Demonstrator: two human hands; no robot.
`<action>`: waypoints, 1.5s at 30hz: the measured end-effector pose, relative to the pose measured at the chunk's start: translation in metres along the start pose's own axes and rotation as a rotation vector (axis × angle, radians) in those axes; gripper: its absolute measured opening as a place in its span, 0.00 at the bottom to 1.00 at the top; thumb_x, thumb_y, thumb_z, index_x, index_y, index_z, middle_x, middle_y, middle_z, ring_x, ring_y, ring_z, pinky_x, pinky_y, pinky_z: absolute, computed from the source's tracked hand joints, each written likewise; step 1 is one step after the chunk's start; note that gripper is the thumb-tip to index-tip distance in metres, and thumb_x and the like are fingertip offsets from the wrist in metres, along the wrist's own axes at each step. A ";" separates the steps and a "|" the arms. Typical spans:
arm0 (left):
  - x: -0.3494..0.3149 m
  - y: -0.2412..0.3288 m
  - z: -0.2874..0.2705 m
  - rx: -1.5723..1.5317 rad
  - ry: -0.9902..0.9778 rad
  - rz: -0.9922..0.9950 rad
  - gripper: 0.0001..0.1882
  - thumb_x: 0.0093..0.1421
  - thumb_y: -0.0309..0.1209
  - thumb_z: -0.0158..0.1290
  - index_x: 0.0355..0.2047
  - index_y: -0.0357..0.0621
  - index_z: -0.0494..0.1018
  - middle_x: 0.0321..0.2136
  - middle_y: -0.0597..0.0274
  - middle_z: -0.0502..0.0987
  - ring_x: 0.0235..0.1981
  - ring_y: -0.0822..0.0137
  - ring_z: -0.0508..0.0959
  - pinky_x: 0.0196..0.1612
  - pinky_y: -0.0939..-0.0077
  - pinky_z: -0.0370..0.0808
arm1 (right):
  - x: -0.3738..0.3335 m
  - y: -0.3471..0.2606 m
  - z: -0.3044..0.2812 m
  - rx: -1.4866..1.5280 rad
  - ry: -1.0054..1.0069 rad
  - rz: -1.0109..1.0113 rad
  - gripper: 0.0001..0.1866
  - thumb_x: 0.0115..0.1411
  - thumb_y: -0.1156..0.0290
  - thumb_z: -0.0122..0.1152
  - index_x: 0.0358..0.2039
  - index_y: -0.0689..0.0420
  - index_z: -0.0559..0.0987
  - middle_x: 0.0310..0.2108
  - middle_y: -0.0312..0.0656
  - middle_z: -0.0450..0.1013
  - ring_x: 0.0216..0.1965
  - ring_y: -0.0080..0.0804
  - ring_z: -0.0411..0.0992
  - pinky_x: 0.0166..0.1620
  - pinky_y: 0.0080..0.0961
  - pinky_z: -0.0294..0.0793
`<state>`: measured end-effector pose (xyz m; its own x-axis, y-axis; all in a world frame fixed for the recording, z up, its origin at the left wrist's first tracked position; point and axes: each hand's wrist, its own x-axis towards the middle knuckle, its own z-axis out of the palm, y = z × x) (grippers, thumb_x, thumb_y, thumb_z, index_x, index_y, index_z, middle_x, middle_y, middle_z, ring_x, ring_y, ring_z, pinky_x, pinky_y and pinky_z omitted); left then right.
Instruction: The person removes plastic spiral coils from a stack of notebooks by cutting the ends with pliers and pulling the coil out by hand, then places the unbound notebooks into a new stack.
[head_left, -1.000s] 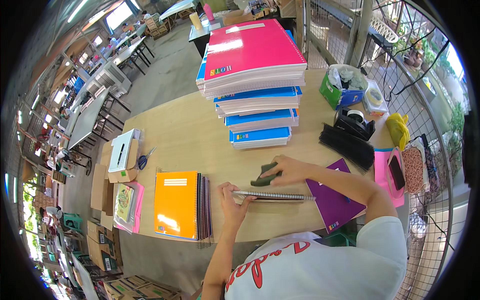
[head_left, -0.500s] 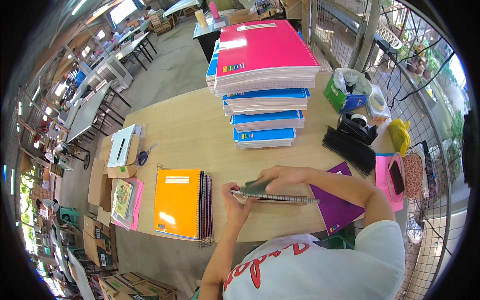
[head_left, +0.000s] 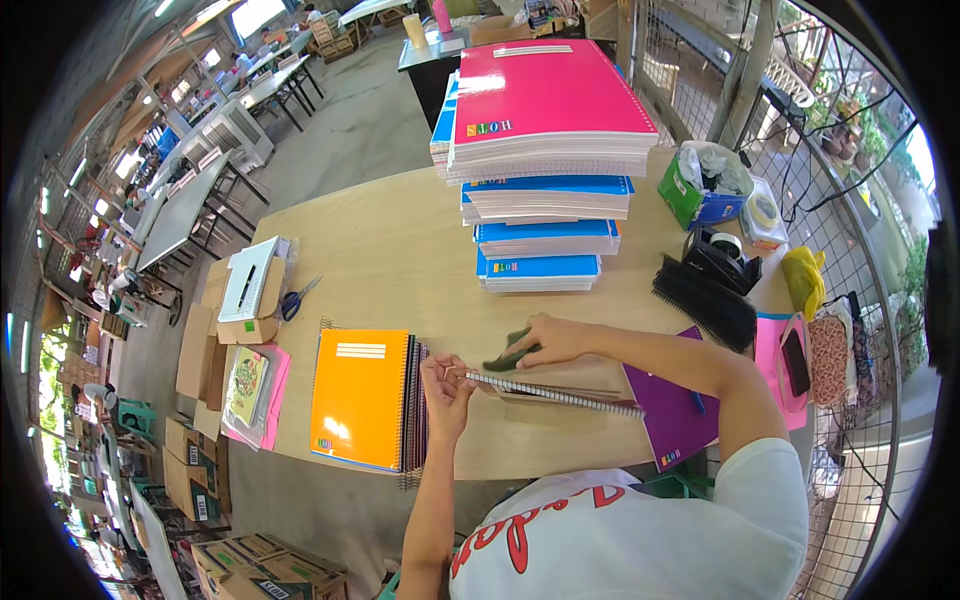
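On the near middle of the table a spiral-bound notebook [head_left: 556, 395] stands nearly edge-on, its metal coil along the top. My left hand [head_left: 447, 390] pinches the left end of the coil. Just above that end, my right hand [head_left: 553, 340] is closed around a dark green tool [head_left: 508, 360] that looks like pliers; its jaws are not clear. The tool is apart from the coil. Left of my left hand lies a stack of coiled notebooks with an orange cover [head_left: 360, 390] on top. A purple notebook cover [head_left: 680, 425] lies under my right forearm, with a blue pen [head_left: 698, 403] on it.
Tall stacks of pink [head_left: 550, 95] and blue books [head_left: 540, 268] stand at the back. To the right are black coils [head_left: 704, 305], a tape dispenser [head_left: 722, 260], a green box [head_left: 705, 195] and a yellow cloth [head_left: 804, 280]. Scissors [head_left: 298, 298] lie at the left.
My right hand has lifted the green tool up off the coil. My left hand has shifted left, and the notebook now slants down to the right.
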<state>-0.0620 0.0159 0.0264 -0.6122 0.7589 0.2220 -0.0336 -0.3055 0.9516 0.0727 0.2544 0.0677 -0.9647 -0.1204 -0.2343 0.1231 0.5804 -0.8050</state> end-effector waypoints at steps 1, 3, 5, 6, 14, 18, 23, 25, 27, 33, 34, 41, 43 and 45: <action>0.001 -0.001 0.001 -0.061 -0.003 -0.048 0.26 0.56 0.15 0.59 0.52 0.42 0.62 0.44 0.61 0.70 0.45 0.71 0.72 0.47 0.81 0.72 | 0.005 0.016 -0.001 -0.211 -0.073 0.125 0.30 0.60 0.46 0.61 0.61 0.40 0.74 0.50 0.57 0.70 0.54 0.55 0.66 0.57 0.44 0.65; 0.002 -0.006 0.008 -0.141 -0.043 -0.087 0.24 0.55 0.18 0.62 0.50 0.41 0.65 0.45 0.62 0.70 0.46 0.71 0.71 0.49 0.79 0.71 | -0.013 0.068 0.020 -0.376 0.087 0.101 0.33 0.57 0.44 0.63 0.62 0.41 0.73 0.55 0.56 0.68 0.58 0.55 0.64 0.59 0.45 0.64; 0.001 -0.008 0.006 -0.203 -0.062 -0.127 0.23 0.54 0.22 0.64 0.48 0.41 0.68 0.47 0.63 0.70 0.47 0.71 0.70 0.51 0.77 0.69 | -0.062 0.085 0.034 -0.409 0.371 0.105 0.38 0.55 0.44 0.65 0.64 0.43 0.68 0.62 0.54 0.65 0.65 0.58 0.58 0.65 0.49 0.60; -0.001 -0.007 0.002 -0.179 -0.077 -0.092 0.22 0.53 0.26 0.66 0.46 0.41 0.70 0.47 0.64 0.69 0.47 0.71 0.70 0.52 0.76 0.68 | -0.094 0.087 0.045 -0.333 0.570 0.213 0.34 0.55 0.49 0.67 0.61 0.47 0.71 0.62 0.54 0.65 0.64 0.58 0.58 0.65 0.48 0.60; 0.004 -0.021 0.016 -0.140 -0.034 -0.115 0.20 0.51 0.40 0.70 0.36 0.41 0.75 0.48 0.62 0.70 0.48 0.71 0.68 0.53 0.74 0.65 | -0.275 0.105 0.187 -0.662 0.995 0.920 0.39 0.59 0.57 0.62 0.67 0.57 0.59 0.61 0.55 0.58 0.64 0.57 0.56 0.63 0.63 0.53; 0.003 -0.008 0.023 -0.220 -0.004 -0.097 0.13 0.54 0.27 0.66 0.37 0.42 0.74 0.48 0.63 0.70 0.45 0.71 0.71 0.51 0.75 0.68 | -0.285 0.113 0.188 -0.650 1.021 0.927 0.33 0.62 0.59 0.59 0.64 0.58 0.63 0.57 0.53 0.62 0.61 0.55 0.58 0.64 0.63 0.51; -0.001 -0.008 0.019 -0.227 -0.007 -0.006 0.12 0.55 0.22 0.64 0.39 0.41 0.75 0.44 0.62 0.74 0.42 0.72 0.74 0.48 0.77 0.72 | -0.242 0.014 0.089 -0.382 1.291 0.415 0.23 0.59 0.70 0.62 0.55 0.60 0.71 0.46 0.53 0.69 0.46 0.55 0.70 0.52 0.41 0.71; -0.002 -0.003 0.021 -0.293 -0.024 -0.102 0.16 0.55 0.21 0.64 0.43 0.40 0.75 0.42 0.61 0.77 0.41 0.73 0.76 0.47 0.78 0.74 | -0.206 -0.047 0.037 -0.322 1.106 0.216 0.24 0.56 0.70 0.66 0.53 0.59 0.72 0.46 0.51 0.69 0.47 0.52 0.70 0.52 0.41 0.70; 0.000 0.003 0.028 -0.304 -0.016 -0.114 0.18 0.55 0.20 0.63 0.46 0.39 0.74 0.41 0.61 0.77 0.41 0.73 0.76 0.47 0.78 0.74 | -0.165 -0.082 0.004 -0.461 0.926 0.008 0.25 0.54 0.67 0.68 0.52 0.56 0.74 0.46 0.46 0.71 0.49 0.47 0.70 0.57 0.46 0.66; 0.000 -0.002 0.026 -0.303 0.017 -0.121 0.26 0.55 0.18 0.62 0.53 0.38 0.69 0.44 0.60 0.78 0.43 0.72 0.77 0.47 0.79 0.75 | -0.051 -0.143 -0.023 -1.177 0.514 -0.419 0.12 0.54 0.66 0.62 0.40 0.51 0.79 0.39 0.36 0.73 0.50 0.33 0.70 0.67 0.66 0.47; 0.000 -0.001 0.027 -0.318 0.034 -0.128 0.27 0.55 0.17 0.61 0.55 0.38 0.67 0.45 0.59 0.78 0.44 0.71 0.77 0.47 0.79 0.75 | -0.041 -0.148 -0.024 -1.179 0.514 -0.420 0.12 0.54 0.66 0.62 0.40 0.51 0.79 0.39 0.36 0.73 0.50 0.33 0.70 0.67 0.66 0.47; 0.003 0.001 0.027 -0.366 0.035 -0.150 0.31 0.53 0.16 0.62 0.56 0.41 0.64 0.47 0.56 0.77 0.46 0.70 0.78 0.48 0.78 0.76 | -0.005 -0.155 -0.029 -1.360 0.353 -0.684 0.07 0.54 0.68 0.57 0.33 0.53 0.80 0.34 0.35 0.71 0.48 0.32 0.71 0.69 0.61 0.47; 0.004 -0.001 0.024 -0.355 0.023 -0.162 0.32 0.52 0.16 0.63 0.57 0.42 0.63 0.46 0.57 0.78 0.45 0.71 0.78 0.47 0.78 0.76 | 0.000 -0.153 -0.028 -1.372 0.333 -0.723 0.07 0.54 0.68 0.57 0.32 0.53 0.80 0.33 0.34 0.72 0.47 0.31 0.72 0.70 0.60 0.46; 0.006 -0.003 0.023 -0.364 0.028 -0.159 0.33 0.52 0.16 0.63 0.57 0.42 0.63 0.45 0.57 0.78 0.44 0.71 0.78 0.47 0.78 0.76 | 0.002 -0.148 -0.025 -1.317 0.301 -0.756 0.06 0.52 0.68 0.58 0.28 0.53 0.81 0.32 0.34 0.73 0.45 0.31 0.73 0.66 0.59 0.54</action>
<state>-0.0472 0.0349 0.0301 -0.5983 0.7985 0.0675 -0.4040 -0.3733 0.8351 0.0463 0.1885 0.2004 -0.7349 -0.6355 0.2366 -0.5273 0.7549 0.3898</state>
